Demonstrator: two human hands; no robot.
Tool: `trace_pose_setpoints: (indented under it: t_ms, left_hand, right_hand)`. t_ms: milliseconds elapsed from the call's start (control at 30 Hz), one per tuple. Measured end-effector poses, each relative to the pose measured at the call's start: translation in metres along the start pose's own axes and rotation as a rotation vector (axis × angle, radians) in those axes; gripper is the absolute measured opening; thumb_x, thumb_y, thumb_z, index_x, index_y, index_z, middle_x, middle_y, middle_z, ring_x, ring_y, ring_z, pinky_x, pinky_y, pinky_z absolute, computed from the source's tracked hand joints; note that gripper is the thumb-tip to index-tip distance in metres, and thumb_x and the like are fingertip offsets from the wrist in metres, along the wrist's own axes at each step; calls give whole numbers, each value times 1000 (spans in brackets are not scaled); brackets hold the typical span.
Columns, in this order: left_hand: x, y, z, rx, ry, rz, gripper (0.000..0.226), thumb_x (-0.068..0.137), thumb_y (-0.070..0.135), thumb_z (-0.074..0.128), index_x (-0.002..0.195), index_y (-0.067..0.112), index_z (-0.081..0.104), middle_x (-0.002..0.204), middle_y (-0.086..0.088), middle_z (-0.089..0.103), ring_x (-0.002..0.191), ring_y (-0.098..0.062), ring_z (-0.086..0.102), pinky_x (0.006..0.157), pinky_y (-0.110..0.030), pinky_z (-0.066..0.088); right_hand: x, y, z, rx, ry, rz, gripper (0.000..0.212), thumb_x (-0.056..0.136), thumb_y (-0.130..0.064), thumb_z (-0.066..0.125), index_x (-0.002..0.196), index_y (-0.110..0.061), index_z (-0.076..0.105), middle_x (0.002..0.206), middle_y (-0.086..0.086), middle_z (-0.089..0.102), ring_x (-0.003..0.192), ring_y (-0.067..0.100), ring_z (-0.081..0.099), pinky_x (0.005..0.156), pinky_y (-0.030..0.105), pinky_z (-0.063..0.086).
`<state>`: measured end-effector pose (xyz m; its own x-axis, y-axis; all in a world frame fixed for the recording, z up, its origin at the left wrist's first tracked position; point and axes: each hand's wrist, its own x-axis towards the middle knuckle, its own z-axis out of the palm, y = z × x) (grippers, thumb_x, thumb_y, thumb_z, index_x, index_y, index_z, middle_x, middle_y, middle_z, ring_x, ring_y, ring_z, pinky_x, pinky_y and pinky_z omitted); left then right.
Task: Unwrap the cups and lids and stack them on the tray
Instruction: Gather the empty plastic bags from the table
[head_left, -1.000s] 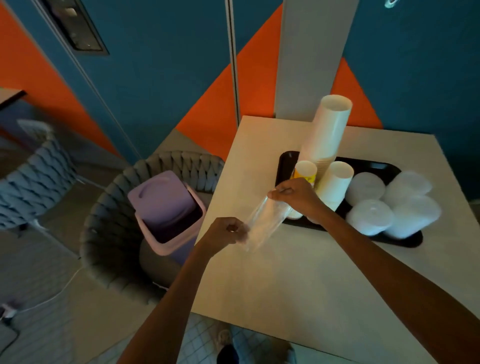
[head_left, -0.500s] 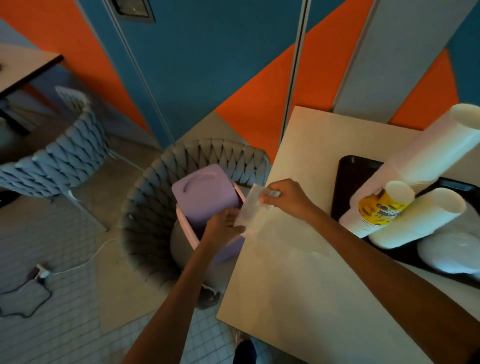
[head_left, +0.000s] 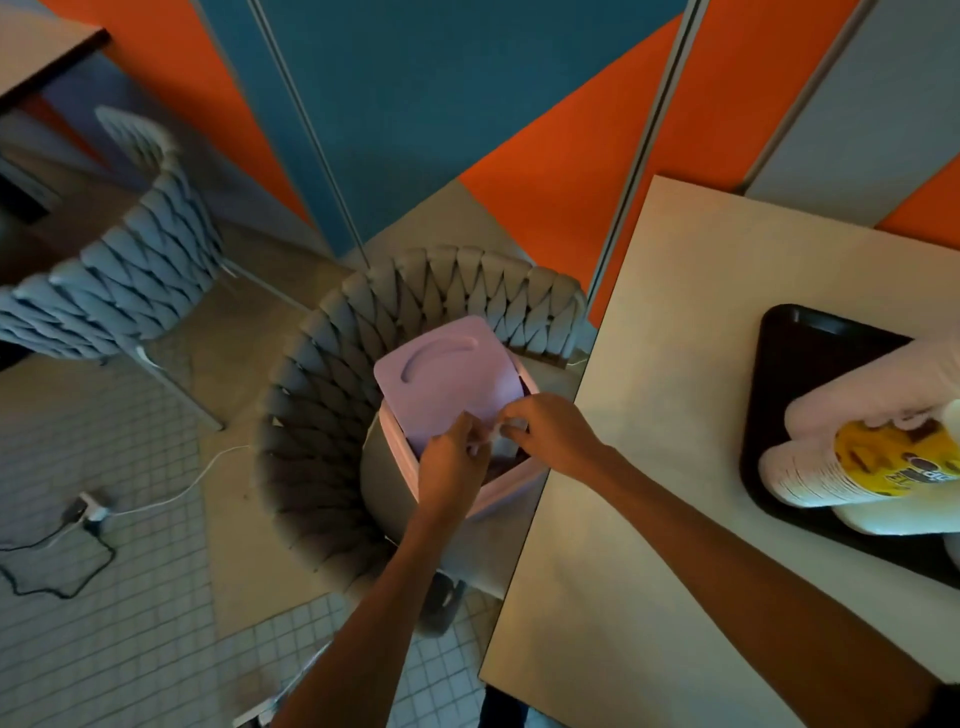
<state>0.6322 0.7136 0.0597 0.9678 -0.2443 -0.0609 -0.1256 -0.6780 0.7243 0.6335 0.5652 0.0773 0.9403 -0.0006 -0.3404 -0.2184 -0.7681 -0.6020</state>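
Together, the left hand (head_left: 451, 470) and the right hand (head_left: 553, 439) are pinching a small crumpled piece of clear plastic wrap (head_left: 500, 440) between them; the fingers (head_left: 475, 442) of both hands are curling tightly on it, thumb against fingertips, and are holding nothing else. Directly beneath the fingers, a lilac plastic bin (head_left: 506, 494) with a tilted swing lid (head_left: 441, 384) is sitting on the seat of a grey woven-rope chair (head_left: 322, 415); the wrap is hanging over the bin's dark opening, though I cannot tell whether it is touching the rim. Well off to the right of the fingers, a black plastic tray (head_left: 800, 353) is lying on the pale beige worktop (head_left: 649, 338); stacks of white paper cups (head_left: 857, 410) are lying on their sides on the tray, and a yellow printed cup (head_left: 893, 460) is lying among them. Far to the left of the fingers, a second grey woven chair (head_left: 119, 270) is standing on the tiled floor (head_left: 104, 649); a black cable (head_left: 52, 574) is trailing across the tiles near it.
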Motion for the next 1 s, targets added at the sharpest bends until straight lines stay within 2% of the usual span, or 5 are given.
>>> trace_pose_setpoints:
  t_ms: [100, 400, 533, 800, 1000]
  left_hand:
    - [3, -16, 11, 113, -31, -41, 13, 93, 16, 57, 102, 8, 61, 88, -11, 71, 81, -33, 66, 66, -40, 53]
    - [10, -35, 28, 294, -226, -229, 22, 92, 23, 57, 111, 12, 58, 107, -7, 68, 103, -28, 62, 84, -37, 48]
    - [12, -21, 32, 215, -197, -182, 19, 91, 19, 55, 107, 9, 60, 102, -10, 68, 98, -30, 63, 80, -36, 50]
    - [19, 33, 54, 13, -214, 48, 18, 92, 19, 58, 105, 8, 63, 88, 0, 64, 82, -13, 62, 65, -5, 37]
    - [25, 70, 83, -181, -311, -102, 31, 91, 15, 60, 120, 3, 57, 110, -13, 67, 96, -23, 64, 85, -27, 49]
  right_hand:
    - [4, 4, 13, -74, -40, -45, 25, 93, -16, 52, 114, -12, 67, 112, 11, 66, 105, 29, 59, 90, 35, 46]
    - [-2, 28, 37, 49, 231, -116, 28, 86, -11, 65, 114, -8, 66, 110, 10, 67, 99, 24, 63, 83, 19, 40]
    - [-14, 42, 32, 110, 414, 10, 26, 87, -11, 64, 112, -8, 66, 107, 11, 65, 98, 25, 60, 78, 22, 43]
    - [-53, 91, 16, 57, 652, 354, 38, 87, -9, 63, 125, -7, 58, 126, 17, 58, 118, 33, 53, 93, 41, 48]
    - [-77, 113, 14, 81, 566, 475, 49, 92, -6, 53, 140, -10, 43, 146, 18, 39, 137, 32, 34, 107, 42, 37]
